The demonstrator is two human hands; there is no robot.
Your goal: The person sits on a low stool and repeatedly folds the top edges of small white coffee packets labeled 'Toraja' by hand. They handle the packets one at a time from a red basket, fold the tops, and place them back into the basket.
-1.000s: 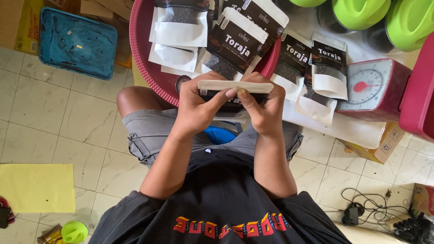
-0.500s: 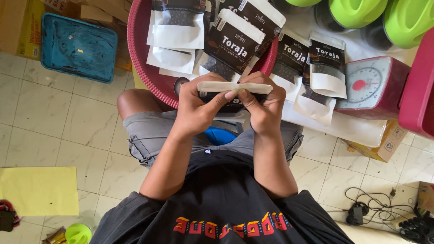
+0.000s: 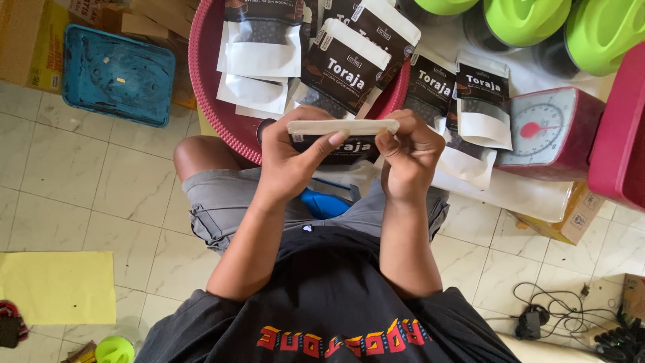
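Both hands, left and right, pinch closed the pouch top; press evenly along the whole strip.

A dark pouch with a white sealed top edge — held level, edge-on, mid-scene, near the red basin's rim, above the lap.
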